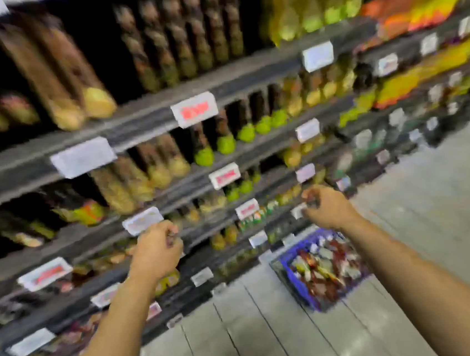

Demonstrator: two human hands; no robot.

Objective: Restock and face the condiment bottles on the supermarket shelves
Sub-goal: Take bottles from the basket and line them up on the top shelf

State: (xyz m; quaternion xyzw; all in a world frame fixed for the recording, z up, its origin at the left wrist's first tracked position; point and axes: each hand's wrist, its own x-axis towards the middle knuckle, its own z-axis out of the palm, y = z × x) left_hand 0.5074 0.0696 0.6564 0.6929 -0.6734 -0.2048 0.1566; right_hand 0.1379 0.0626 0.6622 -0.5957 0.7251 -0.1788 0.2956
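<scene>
Blurring into brown and yellow-green streaks, bottles point(225, 142) fill the shelves point(141, 121); whether either hand's fingers grasp anything is unclear.

Both bare arms stretched forward, left hand point(156, 249) and right hand point(325, 207) loosely curled, blurred

- Dark grey shelves point(146, 120) are fronted by white price tags point(83, 156), some printed red.
- Green-capped bottles point(226, 144) are seen.
- A blue basket point(296, 281) is set on pale grey floor tiles point(432, 186).
</scene>
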